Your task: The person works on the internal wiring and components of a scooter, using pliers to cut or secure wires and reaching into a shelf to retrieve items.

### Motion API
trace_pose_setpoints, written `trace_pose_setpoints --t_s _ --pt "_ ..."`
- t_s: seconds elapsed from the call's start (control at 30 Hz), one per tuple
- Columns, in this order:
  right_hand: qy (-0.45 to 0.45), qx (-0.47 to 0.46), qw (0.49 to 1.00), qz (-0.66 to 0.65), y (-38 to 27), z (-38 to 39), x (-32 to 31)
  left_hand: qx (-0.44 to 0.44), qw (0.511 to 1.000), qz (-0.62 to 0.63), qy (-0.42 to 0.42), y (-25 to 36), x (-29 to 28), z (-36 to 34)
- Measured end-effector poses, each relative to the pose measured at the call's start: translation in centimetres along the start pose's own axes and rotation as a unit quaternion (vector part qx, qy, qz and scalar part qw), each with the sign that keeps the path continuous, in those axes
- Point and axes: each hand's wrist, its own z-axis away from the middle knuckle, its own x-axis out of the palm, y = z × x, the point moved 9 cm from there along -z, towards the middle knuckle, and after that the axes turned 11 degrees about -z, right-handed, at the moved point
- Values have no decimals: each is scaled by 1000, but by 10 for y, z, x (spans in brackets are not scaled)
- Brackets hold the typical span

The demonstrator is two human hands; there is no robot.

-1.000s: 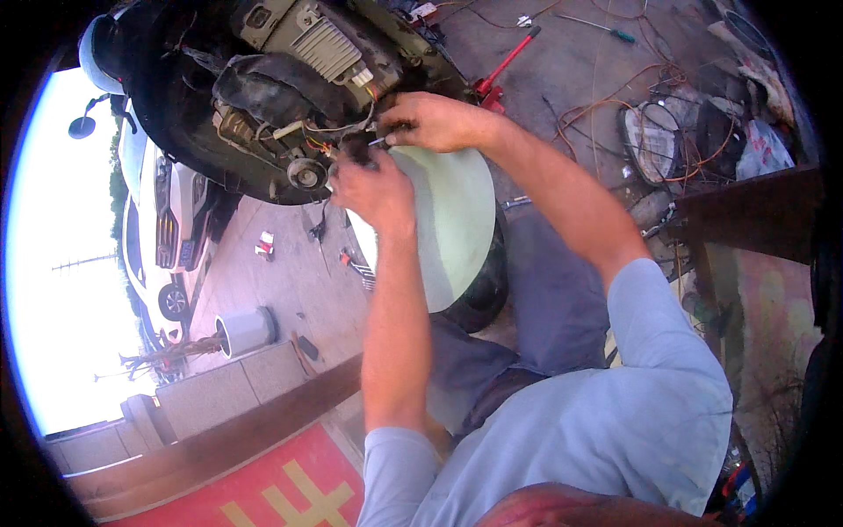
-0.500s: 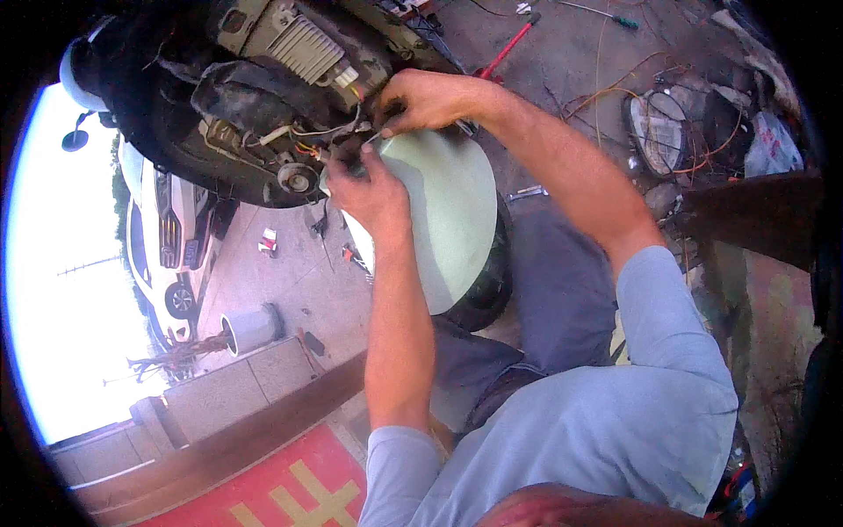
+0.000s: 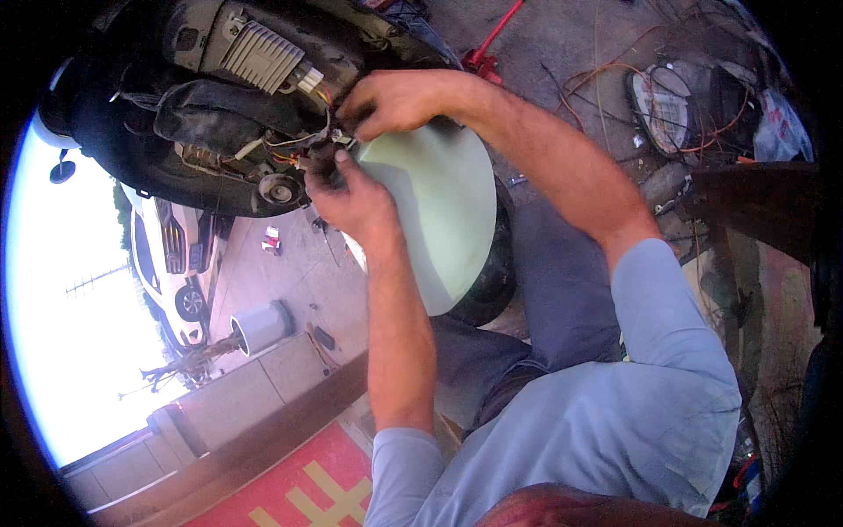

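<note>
The mudguard (image 3: 439, 228) is pale mint green with a greyer band, over a black tyre (image 3: 493, 294). To its upper left, the finned metal block (image 3: 263, 57) is dull silver-grey, its plug connector (image 3: 309, 79) white; the thin wires (image 3: 285, 159) look yellow and orange, though they are too small to be sure. Above right of the mudguard are a bright red handle (image 3: 499, 28) and orange cable (image 3: 606, 71); below it, slate-blue trousers (image 3: 562, 281) and a plain blue-grey shirt (image 3: 562, 439). Left of it, car (image 3: 161, 279) and planter (image 3: 261, 327) are whitish; lower left, a red panel (image 3: 290, 480) bears yellow strokes.
</note>
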Motion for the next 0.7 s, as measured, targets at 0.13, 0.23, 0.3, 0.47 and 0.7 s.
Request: trace_pose_setpoints --t_s 0.13,0.23,0.3,0.47,0.7 --pt "-15 -16 1000 -6 -5 -1 4 -1 1000 -9 2 -6 1 -2" --pt "-23 -13 999 -34 -2 -3 8 19 1000 16 -1 -5 2 -2" --pt "-8 -16 999 -30 1 -3 8 17 1000 5 -2 -7 2 -2" --pt "24 -35 999 6 2 4 8 11 998 33 -43 -8 1 -3" --pt "43 -26 998 -22 -1 7 10 -18 990 76 -116 3 -2 -7"
